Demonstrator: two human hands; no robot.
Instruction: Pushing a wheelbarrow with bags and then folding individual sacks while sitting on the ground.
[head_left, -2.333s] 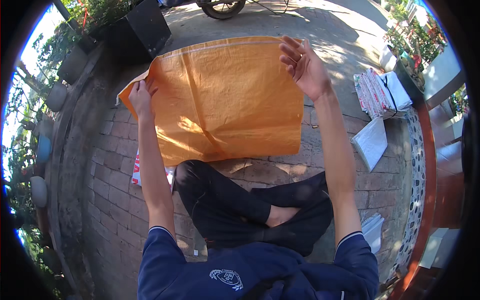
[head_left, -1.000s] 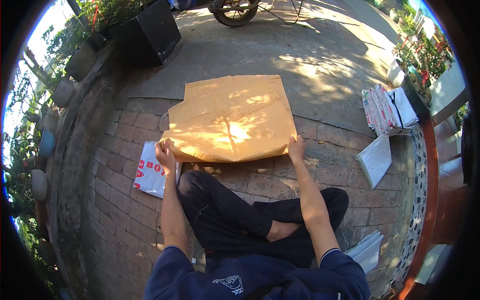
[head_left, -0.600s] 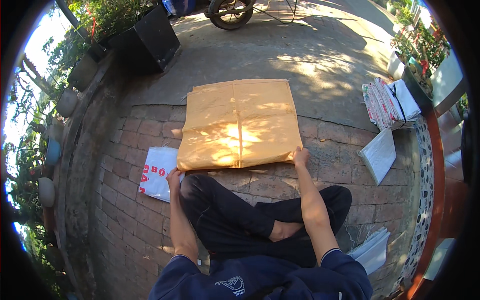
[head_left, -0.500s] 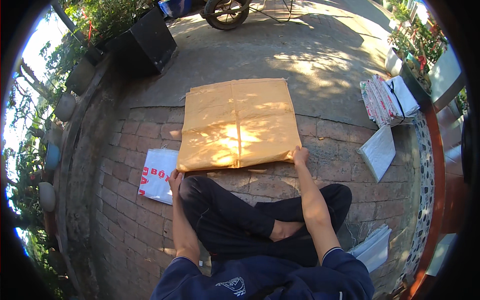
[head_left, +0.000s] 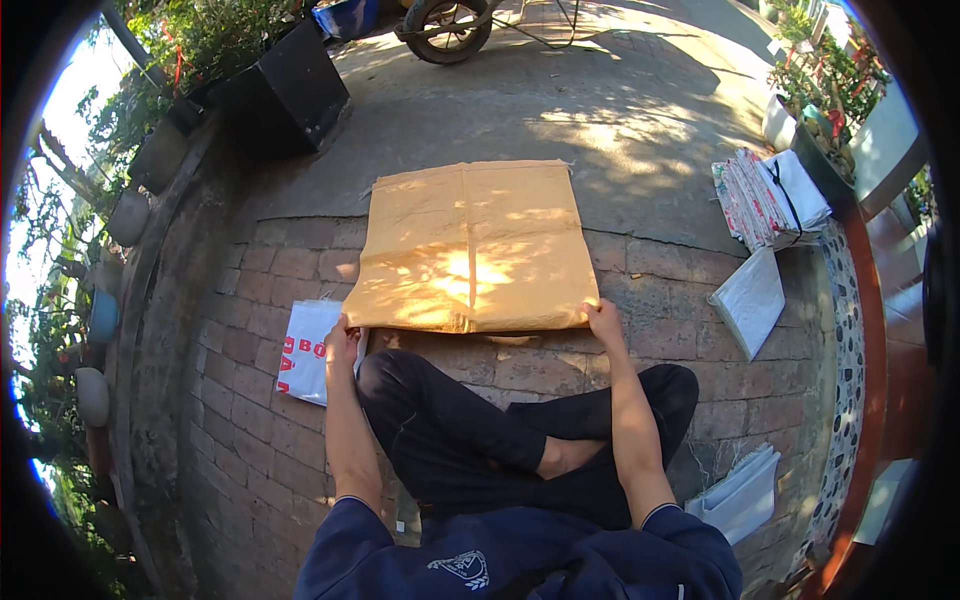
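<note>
A large yellow-orange woven sack (head_left: 470,240) lies spread out in front of my crossed legs, with a crease running down its middle. My left hand (head_left: 343,338) pinches its near left corner, and my right hand (head_left: 604,322) pinches the near right corner. The near edge is lifted a little off the bricks between them. Beside my left hand, a folded white sack (head_left: 308,350) with red print lies on the ground, partly covered by my hand and wrist.
At the right lie a tied stack of folded sacks (head_left: 765,200) and a folded white sack (head_left: 750,302). Another white bundle (head_left: 738,495) rests near my right hip. A black planter (head_left: 290,90) and a wheelbarrow wheel (head_left: 445,35) stand beyond, on paving (head_left: 640,160).
My left hand has risen with the sack's left corner, moving slightly left and away from me. The sack's near edge is now straighter and more stretched. My right hand has barely moved.
</note>
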